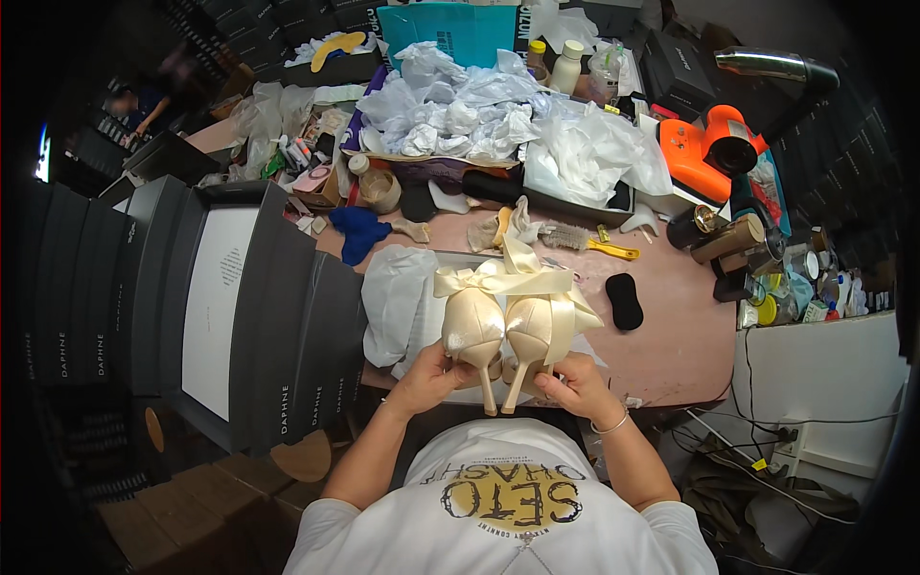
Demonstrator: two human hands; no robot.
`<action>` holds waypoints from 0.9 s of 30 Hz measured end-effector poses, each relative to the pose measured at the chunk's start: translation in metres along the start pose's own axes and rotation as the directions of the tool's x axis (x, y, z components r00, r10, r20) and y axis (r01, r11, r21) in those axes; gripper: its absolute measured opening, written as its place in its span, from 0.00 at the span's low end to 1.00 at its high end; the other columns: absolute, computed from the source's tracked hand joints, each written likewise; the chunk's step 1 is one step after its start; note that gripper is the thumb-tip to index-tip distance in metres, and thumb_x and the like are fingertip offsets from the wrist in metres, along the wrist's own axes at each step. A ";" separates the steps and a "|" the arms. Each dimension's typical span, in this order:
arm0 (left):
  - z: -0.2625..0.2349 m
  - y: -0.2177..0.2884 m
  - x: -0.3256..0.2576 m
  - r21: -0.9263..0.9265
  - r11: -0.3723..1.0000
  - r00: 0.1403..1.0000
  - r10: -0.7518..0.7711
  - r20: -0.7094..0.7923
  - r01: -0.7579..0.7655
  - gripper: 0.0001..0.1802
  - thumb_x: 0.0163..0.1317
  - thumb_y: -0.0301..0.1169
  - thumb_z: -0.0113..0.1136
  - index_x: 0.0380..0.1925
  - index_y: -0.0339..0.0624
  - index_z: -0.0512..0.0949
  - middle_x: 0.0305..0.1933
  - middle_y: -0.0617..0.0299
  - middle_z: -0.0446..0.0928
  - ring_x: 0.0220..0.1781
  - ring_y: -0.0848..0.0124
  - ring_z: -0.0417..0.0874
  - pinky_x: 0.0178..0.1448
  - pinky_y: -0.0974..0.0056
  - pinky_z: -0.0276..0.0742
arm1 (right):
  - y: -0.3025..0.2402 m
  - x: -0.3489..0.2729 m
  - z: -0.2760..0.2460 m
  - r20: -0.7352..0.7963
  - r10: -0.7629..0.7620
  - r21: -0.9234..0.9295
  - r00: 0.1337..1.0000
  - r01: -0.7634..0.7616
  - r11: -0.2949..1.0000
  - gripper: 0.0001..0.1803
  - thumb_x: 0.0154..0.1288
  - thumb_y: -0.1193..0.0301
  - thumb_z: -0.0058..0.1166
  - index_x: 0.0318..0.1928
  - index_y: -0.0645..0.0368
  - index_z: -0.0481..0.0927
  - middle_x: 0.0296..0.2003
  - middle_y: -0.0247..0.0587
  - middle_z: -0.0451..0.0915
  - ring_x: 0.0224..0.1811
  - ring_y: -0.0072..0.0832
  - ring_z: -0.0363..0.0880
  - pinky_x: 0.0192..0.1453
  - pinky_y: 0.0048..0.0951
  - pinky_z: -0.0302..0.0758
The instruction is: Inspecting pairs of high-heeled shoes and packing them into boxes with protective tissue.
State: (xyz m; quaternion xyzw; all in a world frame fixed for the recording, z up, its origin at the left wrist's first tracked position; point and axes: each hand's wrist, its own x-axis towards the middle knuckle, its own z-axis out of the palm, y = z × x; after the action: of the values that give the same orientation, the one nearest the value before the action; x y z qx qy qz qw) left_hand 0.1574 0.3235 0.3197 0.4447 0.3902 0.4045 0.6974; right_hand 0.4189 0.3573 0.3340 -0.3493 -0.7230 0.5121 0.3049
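Note:
Two cream satin high-heeled shoes stand side by side in front of me, heels toward me. My left hand (430,378) grips the left shoe (472,326) at its heel cup. My right hand (573,384) holds the right shoe (533,328) from the right side. Cream satin ribbons tied in a bow (498,280) run across the tops of both shoes. Under them lies white tissue paper (395,299) on the pink worktable (671,345).
Dark shoe boxes (240,316) stack at my left, one with a white inner lid. A black pad (624,301), a yellow-handled brush (586,241), a blue cloth (358,231), crumpled white paper (460,110) and an orange heat gun (704,144) crowd the table. Another person sits far left (144,103).

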 end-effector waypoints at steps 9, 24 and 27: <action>-0.013 0.012 0.024 -0.400 0.875 0.959 -0.281 0.043 0.275 0.21 0.72 0.44 0.43 0.52 0.37 0.70 0.45 0.53 0.77 0.41 0.69 0.81 0.45 0.64 0.81 | 0.018 0.019 0.016 0.179 0.480 0.721 0.859 -0.446 0.530 0.26 0.75 0.56 0.37 0.49 0.69 0.76 0.38 0.40 0.81 0.34 0.21 0.79 0.38 0.22 0.76; -0.012 0.002 0.022 -0.552 0.803 0.972 -0.223 0.071 0.225 0.23 0.73 0.46 0.36 0.57 0.39 0.62 0.49 0.48 0.74 0.43 0.67 0.81 0.43 0.61 0.83 | 0.025 0.017 0.027 0.141 0.493 0.692 0.858 -0.442 0.571 0.26 0.74 0.54 0.39 0.45 0.68 0.77 0.34 0.36 0.79 0.32 0.17 0.76 0.36 0.20 0.74; -0.013 0.001 0.023 -0.543 0.809 0.973 -0.207 0.098 0.226 0.23 0.73 0.46 0.39 0.56 0.40 0.61 0.50 0.50 0.74 0.43 0.69 0.80 0.45 0.62 0.82 | 0.027 0.014 0.028 0.114 0.482 0.708 0.869 -0.412 0.574 0.24 0.74 0.55 0.40 0.43 0.67 0.78 0.32 0.34 0.79 0.31 0.16 0.75 0.35 0.19 0.73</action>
State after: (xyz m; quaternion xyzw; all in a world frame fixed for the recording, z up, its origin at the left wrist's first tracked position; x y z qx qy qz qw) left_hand 0.1541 0.3489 0.3125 0.1848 0.2935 0.4098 0.8437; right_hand 0.3933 0.3600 0.3014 -0.3973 -0.3405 0.7942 0.3090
